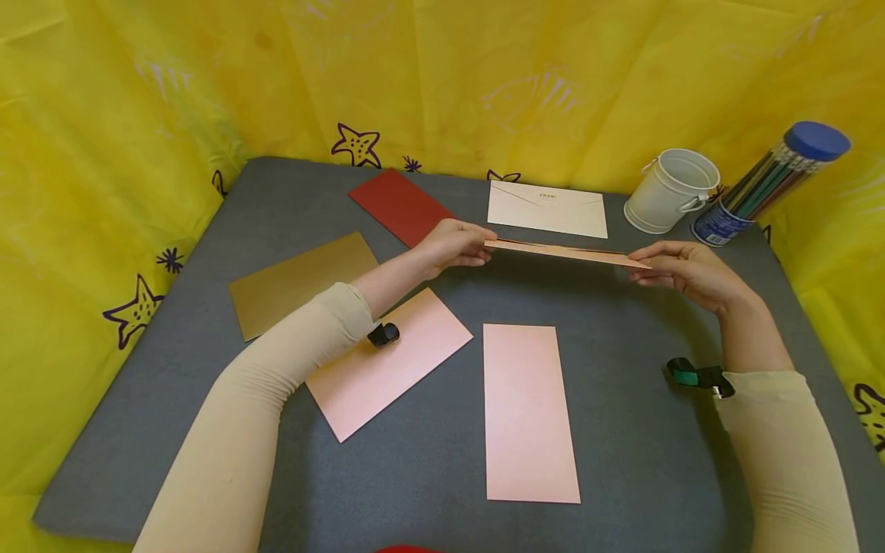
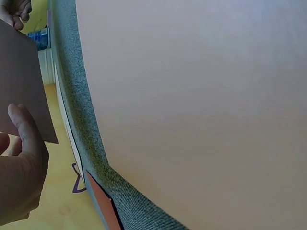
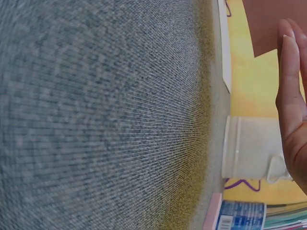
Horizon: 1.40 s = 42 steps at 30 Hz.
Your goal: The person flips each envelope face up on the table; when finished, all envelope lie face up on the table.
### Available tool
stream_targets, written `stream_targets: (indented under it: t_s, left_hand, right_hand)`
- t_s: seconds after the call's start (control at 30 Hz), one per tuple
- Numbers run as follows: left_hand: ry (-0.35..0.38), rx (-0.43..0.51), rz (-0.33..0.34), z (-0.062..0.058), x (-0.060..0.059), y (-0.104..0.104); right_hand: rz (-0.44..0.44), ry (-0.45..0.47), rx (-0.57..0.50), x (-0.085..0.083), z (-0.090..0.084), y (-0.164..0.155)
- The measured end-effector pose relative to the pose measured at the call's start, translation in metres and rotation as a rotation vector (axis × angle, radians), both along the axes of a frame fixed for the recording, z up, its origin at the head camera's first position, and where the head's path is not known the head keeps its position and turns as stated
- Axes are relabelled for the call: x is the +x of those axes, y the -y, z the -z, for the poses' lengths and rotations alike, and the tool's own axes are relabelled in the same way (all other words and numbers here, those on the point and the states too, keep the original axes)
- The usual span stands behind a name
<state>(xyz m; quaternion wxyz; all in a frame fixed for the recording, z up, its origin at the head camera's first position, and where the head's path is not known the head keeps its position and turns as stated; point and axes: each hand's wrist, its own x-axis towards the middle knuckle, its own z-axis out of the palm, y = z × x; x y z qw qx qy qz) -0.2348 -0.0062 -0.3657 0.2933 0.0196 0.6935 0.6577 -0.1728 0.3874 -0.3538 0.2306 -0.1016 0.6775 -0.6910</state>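
Both hands hold a pinkish-orange envelope (image 1: 560,251) above the table, seen nearly edge-on in the head view. My left hand (image 1: 452,247) pinches its left end, and my right hand (image 1: 691,273) pinches the right end. In the left wrist view the envelope's flat face (image 2: 21,81) shows, fingers over its edge. Below lie two pale pink envelopes: one upright (image 1: 531,415) in front, one slanted (image 1: 401,361) under the left forearm. Farther back are a gold envelope (image 1: 304,280), a red one (image 1: 401,203) and a white one (image 1: 546,211) with its flap side up.
At the back right stand a white metal bucket (image 1: 671,192) and a blue holder (image 1: 722,223) of pencils with a blue top, tilted in view. The dark grey table (image 1: 387,491) meets a yellow patterned cloth (image 1: 442,84) behind and at the sides.
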Motion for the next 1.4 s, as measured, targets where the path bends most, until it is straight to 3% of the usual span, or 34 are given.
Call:
stream_targets:
  t_s: [0.2, 0.37, 0.5, 0.8, 1.03, 1.27, 1.4]
  left_hand:
    - [-0.039, -0.034, 0.028, 0.002, 0.001, 0.001]
    - [-0.089, -0.089, 0.067, 0.006, 0.0, -0.001]
    - [-0.118, -0.133, 0.056, 0.009, 0.0, -0.004]
    - [-0.116, -0.196, 0.002, 0.014, 0.0, -0.008]
    - [-0.143, -0.221, 0.01, 0.015, -0.001, -0.01]
    - [-0.222, -0.312, 0.059, 0.018, -0.006, -0.008]
    - [-0.218, -0.316, 0.07, 0.019, -0.007, -0.009]
  right_hand:
    - [0.061, -0.001, 0.146, -0.001, 0.002, 0.003]
    - [0.109, -0.001, 0.354, -0.002, 0.005, 0.006]
    - [0.121, 0.044, 0.447, -0.004, 0.007, 0.009]
    - [0.121, 0.113, 0.532, -0.011, 0.011, 0.018]
    - [0.107, 0.148, 0.516, -0.015, 0.013, 0.022]
    - [0.105, 0.137, 0.526, -0.019, 0.017, 0.023]
    - [0.1, 0.132, 0.548, -0.02, 0.018, 0.024]
